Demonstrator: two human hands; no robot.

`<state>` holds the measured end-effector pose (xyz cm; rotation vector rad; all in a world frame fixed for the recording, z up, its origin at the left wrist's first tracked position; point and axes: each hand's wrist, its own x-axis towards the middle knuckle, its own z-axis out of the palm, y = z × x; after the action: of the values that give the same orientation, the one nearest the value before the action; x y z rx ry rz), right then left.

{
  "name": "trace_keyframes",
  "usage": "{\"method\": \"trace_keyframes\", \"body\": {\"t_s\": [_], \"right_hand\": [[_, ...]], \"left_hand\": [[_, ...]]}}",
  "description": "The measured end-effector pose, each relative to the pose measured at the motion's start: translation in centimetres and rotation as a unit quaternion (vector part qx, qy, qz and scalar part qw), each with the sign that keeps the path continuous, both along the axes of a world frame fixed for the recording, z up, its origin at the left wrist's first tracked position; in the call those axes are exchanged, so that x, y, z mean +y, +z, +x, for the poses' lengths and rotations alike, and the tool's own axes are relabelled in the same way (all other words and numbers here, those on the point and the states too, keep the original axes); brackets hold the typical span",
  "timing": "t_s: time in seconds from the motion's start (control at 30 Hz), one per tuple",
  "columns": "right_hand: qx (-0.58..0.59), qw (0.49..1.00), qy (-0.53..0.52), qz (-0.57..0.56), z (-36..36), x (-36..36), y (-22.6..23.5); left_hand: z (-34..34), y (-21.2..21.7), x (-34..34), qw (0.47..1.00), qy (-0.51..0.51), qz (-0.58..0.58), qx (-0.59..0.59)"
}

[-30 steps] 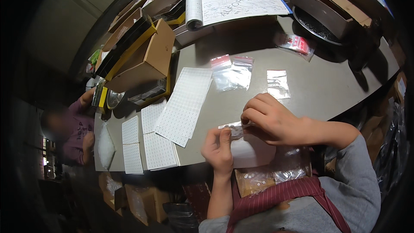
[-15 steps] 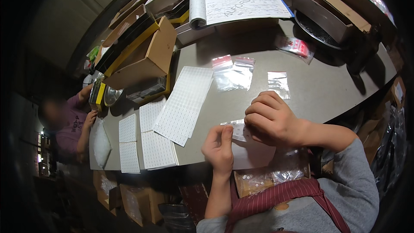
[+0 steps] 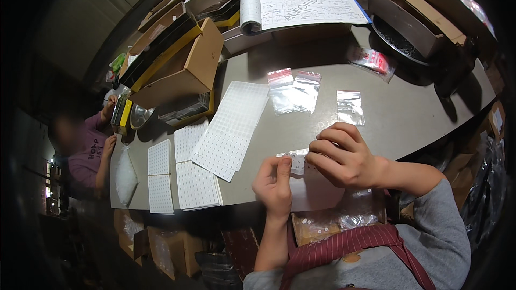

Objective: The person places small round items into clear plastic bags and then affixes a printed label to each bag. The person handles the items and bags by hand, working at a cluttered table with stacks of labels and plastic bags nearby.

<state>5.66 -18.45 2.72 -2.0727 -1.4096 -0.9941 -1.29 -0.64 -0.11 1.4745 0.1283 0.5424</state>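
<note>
My left hand (image 3: 274, 185) pinches the left end of a white sheet of small printed stickers (image 3: 298, 165), its thumb on top. The sheet is held above the near table edge, bent across its upper part. Curled over the sheet's right end is my right hand (image 3: 344, 156), fingers closed; its thumb and whatever lies between the fingertips are hidden. Just beyond that hand a small clear zip bag (image 3: 350, 110) lies flat. Two more zip bags (image 3: 293, 94) lie farther off, overlapping. Left of them are fanned white sticker sheets (image 3: 231, 129).
Banded sheet stacks (image 3: 159, 177) lie at the near left, beside a bag of white pieces (image 3: 127, 177). Cardboard boxes (image 3: 177, 70), a notepad (image 3: 306, 8) and a metal bowl (image 3: 398, 43) line the far side. A tray of small pieces (image 3: 317, 228) sits below my hands. A co-worker (image 3: 88, 150) is at left.
My right hand has shifted slightly right and nearer to me, its fingers a bit more raised off the sheet. My left hand keeps its pinch. The co-worker's far hand has moved up.
</note>
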Motion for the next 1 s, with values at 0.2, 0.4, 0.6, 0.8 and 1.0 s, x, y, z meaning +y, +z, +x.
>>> {"method": "trace_keyframes", "body": {"t_s": [0.2, 0.4, 0.6, 0.8, 1.0], "right_hand": [[0.138, 0.988, 0.059, 0.039, -0.3, 0.0, 1.0], [0.291, 0.956, 0.032, 0.037, 3.5, -4.7, 4.8], [0.358, 0.932, -0.054, -0.017, 11.1, -9.6, 2.8], [0.328, 0.939, -0.025, -0.102, 12.3, -8.7, -1.9], [0.305, 0.929, -0.148, -0.146, 12.4, -7.9, -1.6]], "left_hand": [[-0.1, -0.4, 0.4, 1.000, -0.009, 0.009, -0.003], [-0.4, -0.8, 0.7, 1.000, 0.013, 0.021, 0.011], [-0.1, -0.6, 0.3, 1.000, -0.018, -0.002, 0.012], [-0.3, 0.3, 0.3, 0.999, -0.041, -0.025, 0.016], [-0.3, -0.4, 0.3, 1.000, -0.009, -0.027, -0.011]]}}
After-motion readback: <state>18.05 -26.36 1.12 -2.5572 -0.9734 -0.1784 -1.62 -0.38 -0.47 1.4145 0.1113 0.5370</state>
